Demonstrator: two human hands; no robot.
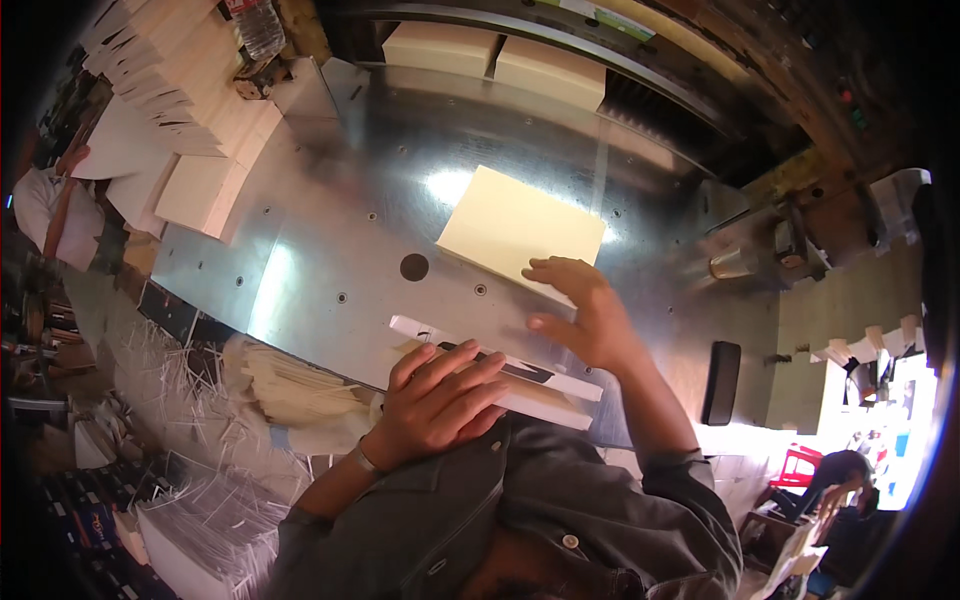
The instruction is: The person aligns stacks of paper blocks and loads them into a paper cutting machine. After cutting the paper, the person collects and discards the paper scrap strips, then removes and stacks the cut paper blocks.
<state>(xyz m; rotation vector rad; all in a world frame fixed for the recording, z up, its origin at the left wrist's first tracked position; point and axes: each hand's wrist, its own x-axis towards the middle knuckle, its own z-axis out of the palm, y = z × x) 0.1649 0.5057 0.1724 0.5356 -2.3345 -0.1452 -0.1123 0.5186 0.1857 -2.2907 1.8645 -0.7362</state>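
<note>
At the near edge of the metal table, my left hand (435, 402) is closed over a narrow white stack of paper (565, 382) with dark printed marks on top. Its fingers lie across the stack's left part, and the thumb is mostly hidden. Farther out, my right hand (590, 312) is open, thumb spread away from the fingers. Its fingertips reach the near right edge of a pale yellow paper block (520, 228), which lies flat and slightly turned; whether they touch it I cannot tell.
A black phone-shaped object (721, 383) lies at the right of the metal table (330, 220). Tall paper stacks (205, 190) and a plastic bottle (258, 28) stand at the far left. Two pale blocks (548, 72) sit under the machine's bar. Paper trimmings (190, 395) heap below left. Another person (62, 215) is far left.
</note>
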